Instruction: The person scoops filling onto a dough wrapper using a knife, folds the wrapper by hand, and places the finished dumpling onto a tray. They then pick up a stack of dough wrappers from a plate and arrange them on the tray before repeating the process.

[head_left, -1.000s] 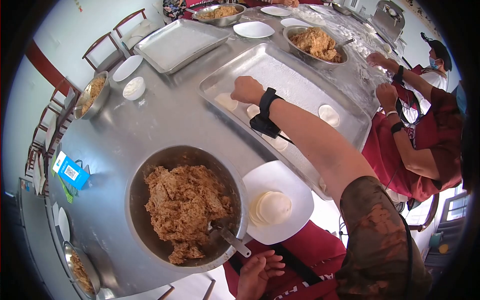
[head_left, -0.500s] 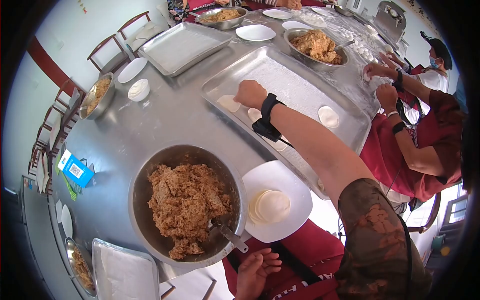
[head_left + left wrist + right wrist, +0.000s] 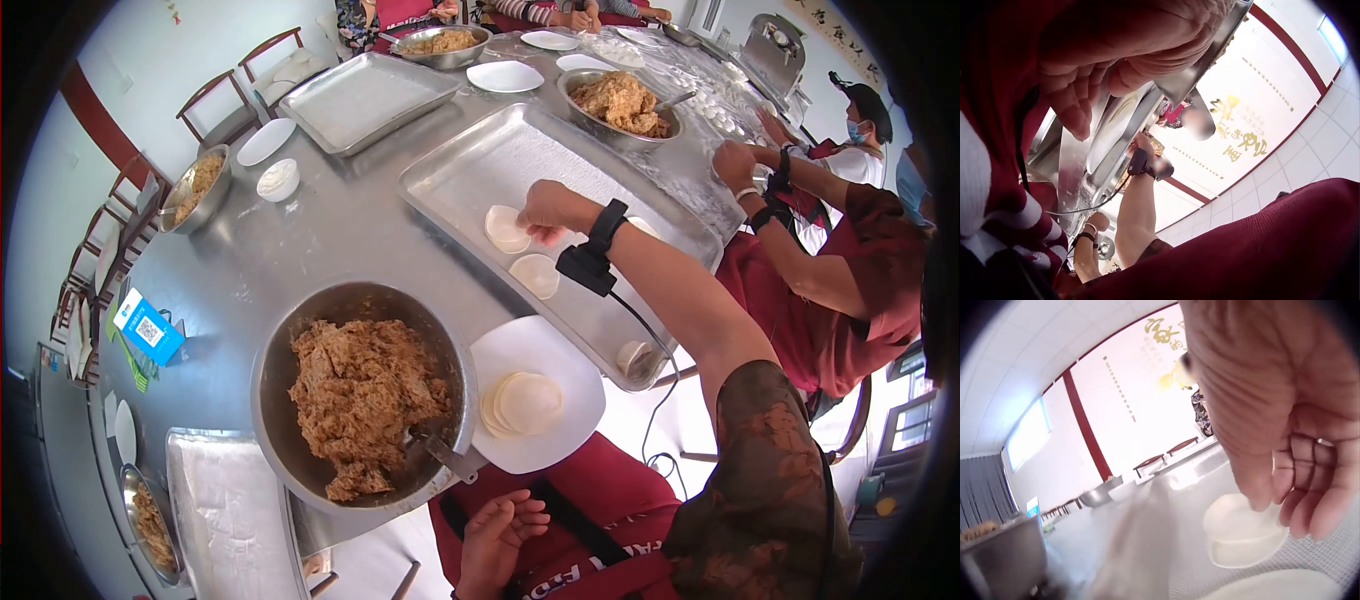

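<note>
My right hand reaches over the large metal tray and pinches a thin round dumpling wrapper at its edge between thumb and fingers. In the right wrist view this wrapper overlaps another pale wrapper. Nearer me in the tray lies a flat wrapper, with another at the near corner. My left hand hangs in front of the red apron with fingers loosely bent, holding nothing. Close by are a steel bowl of filling, with a metal utensil in it, and a white plate with stacked wrappers.
A second tray and a white bowl of flour-like powder stand farther back. Another bowl of filling sits beyond my tray. At left is a blue QR-code sign. A person's arms work at the right; a cable hangs from my wrist.
My right hand has moved right and toward me. The wrapper at the tray's left end has left its spot. Another tray has come into view at lower left. My left hand stays much the same.
</note>
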`<state>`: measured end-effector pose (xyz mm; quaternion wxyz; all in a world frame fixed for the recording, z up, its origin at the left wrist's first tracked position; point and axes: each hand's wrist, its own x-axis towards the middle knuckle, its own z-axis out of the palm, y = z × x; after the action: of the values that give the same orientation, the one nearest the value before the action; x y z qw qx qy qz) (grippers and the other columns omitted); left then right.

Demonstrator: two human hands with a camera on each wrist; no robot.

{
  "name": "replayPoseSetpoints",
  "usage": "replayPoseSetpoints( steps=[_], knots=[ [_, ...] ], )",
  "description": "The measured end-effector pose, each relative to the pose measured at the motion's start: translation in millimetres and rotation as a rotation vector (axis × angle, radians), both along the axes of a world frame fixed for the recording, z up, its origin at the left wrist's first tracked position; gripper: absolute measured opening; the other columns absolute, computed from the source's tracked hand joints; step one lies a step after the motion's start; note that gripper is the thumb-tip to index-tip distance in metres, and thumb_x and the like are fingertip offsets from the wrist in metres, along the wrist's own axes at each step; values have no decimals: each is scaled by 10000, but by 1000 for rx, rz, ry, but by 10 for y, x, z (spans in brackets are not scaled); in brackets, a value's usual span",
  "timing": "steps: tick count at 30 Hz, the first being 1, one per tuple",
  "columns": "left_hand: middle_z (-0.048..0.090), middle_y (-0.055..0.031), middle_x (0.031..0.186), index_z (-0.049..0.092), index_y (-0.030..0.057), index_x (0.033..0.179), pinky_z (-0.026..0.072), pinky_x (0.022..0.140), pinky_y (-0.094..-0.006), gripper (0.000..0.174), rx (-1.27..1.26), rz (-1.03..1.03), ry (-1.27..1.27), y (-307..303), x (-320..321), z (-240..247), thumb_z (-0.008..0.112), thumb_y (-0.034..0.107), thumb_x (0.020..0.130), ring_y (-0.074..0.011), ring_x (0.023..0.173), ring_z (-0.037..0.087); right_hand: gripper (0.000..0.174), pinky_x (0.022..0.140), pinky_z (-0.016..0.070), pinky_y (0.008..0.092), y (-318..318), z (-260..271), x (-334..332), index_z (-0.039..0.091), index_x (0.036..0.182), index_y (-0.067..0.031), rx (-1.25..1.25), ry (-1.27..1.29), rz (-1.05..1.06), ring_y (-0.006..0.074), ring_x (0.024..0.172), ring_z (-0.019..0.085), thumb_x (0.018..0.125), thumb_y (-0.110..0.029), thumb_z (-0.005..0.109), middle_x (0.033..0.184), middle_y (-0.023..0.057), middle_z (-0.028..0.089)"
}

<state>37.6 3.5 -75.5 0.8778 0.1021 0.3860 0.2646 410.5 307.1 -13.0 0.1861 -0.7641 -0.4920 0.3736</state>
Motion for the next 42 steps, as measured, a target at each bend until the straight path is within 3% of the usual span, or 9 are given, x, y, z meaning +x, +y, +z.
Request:
replayPoseSetpoints(
  steps=[4, 7, 10, 19, 31, 34, 37, 40, 42],
  knots=[
    [664, -237, 1120, 540, -75, 1249, 578, 868, -419, 338, 10, 6, -16, -25, 2, -17, 491, 170, 1021, -329, 991, 685, 282, 788, 580, 431, -124, -155, -87, 685, 969, 2, 224, -521, 65, 331, 886, 699, 778, -193, 755, 951, 186, 702],
    [666, -233, 1118, 544, -71, 1245, 579, 865, -416, 335, 16, 18, -14, -35, -15, -38, 491, 173, 1022, -326, 988, 685, 273, 928, 504, 440, 6, -433, -70, 672, 1061, -93, 482, -485, 190, 350, 1080, 619, 808, -181, 729, 1096, 151, 672],
    [668, -231, 1117, 548, -70, 1243, 579, 864, -414, 334, 11, 28, 2, -49, -34, -77, 491, 176, 1023, -324, 986, 686, 258, 904, 504, 422, 126, -524, -56, 661, 1101, -144, 641, -608, 544, 325, 1099, 596, 844, -130, 671, 1104, 103, 652],
    [670, -224, 1110, 555, -65, 1234, 579, 858, -410, 331, 11, 32, 33, -39, 3, -45, 500, 181, 1020, -323, 981, 687, 121, 836, 506, 426, 122, -281, -107, 644, 949, -115, 558, -601, 692, 325, 963, 624, 831, -92, 659, 984, 108, 666],
    [673, -229, 1097, 562, -66, 1227, 585, 850, -416, 314, 5, 42, 35, -79, 21, -54, 512, 147, 1003, -330, 973, 689, 166, 727, 502, 422, -324, 112, -62, 636, 932, -43, 558, -268, 419, 338, 780, 653, 857, -191, 629, 808, 151, 683],
    [672, -231, 1096, 561, -67, 1227, 585, 851, -416, 312, 11, 37, 29, -93, 35, -71, 509, 144, 1004, -331, 971, 689, 185, 689, 537, 384, -488, 207, -48, 660, 942, -37, 592, -154, 351, 267, 764, 677, 857, -201, 659, 816, 127, 689],
    [669, -237, 1097, 554, -76, 1229, 585, 850, -413, 315, 16, 39, 25, -104, 40, -87, 496, 142, 1009, -332, 968, 689, 239, 644, 563, 347, -657, 301, -93, 674, 953, -6, 375, 240, 129, 200, 755, 681, 844, -217, 700, 818, 101, 683],
    [663, -247, 1101, 541, -91, 1235, 584, 850, -408, 322, 24, 36, 30, -115, 36, -110, 472, 137, 1019, -334, 967, 689, 269, 607, 572, 314, -724, 43, -19, 668, 948, 30, 239, 397, 31, 166, 752, 679, 843, -215, 708, 832, 84, 673],
    [663, -249, 1099, 540, -91, 1234, 584, 850, -409, 321, 25, 39, 23, -122, 25, -131, 474, 135, 1017, -334, 967, 689, 376, 604, 560, 328, -763, -16, 4, 674, 953, 42, 197, 111, 78, 223, 752, 697, 804, -298, 729, 872, 153, 696]
  ],
)
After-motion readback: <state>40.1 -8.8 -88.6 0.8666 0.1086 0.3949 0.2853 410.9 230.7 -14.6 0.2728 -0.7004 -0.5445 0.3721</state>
